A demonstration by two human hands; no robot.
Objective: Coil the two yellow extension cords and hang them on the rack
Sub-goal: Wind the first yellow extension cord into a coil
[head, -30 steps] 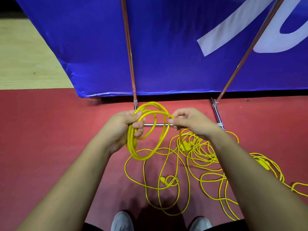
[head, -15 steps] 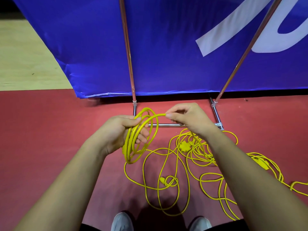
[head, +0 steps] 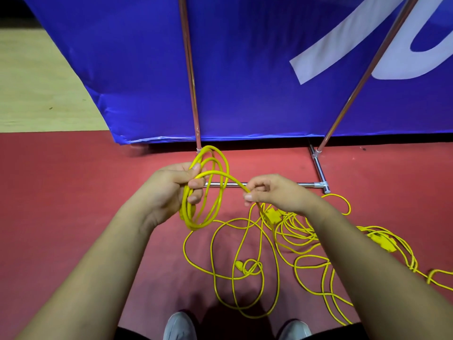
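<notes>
My left hand [head: 169, 192] grips a coil of several loops of a yellow extension cord [head: 215, 207], held upright above the red floor. From the coil one strand arcs right into my right hand [head: 277, 195], which pinches it between thumb and fingers. The rest of this cord lies in loose loops on the floor [head: 245, 271] in front of my shoes. A second yellow cord [head: 382, 241] lies tangled on the floor at the right, under my right forearm. The metal rack [head: 306, 184] stands just beyond my hands, its base bar on the floor and two poles rising.
A blue banner [head: 245, 69] hangs behind the rack poles [head: 191, 69]. The floor is red matting [head: 61, 192], with pale wood flooring [head: 36, 82] at the far left. My two grey shoes [head: 180, 326] show at the bottom edge.
My right hand has moved away from the coil to the right and slightly down, sliding along the cord. The left hand keeps the coil, which has turned a little.
</notes>
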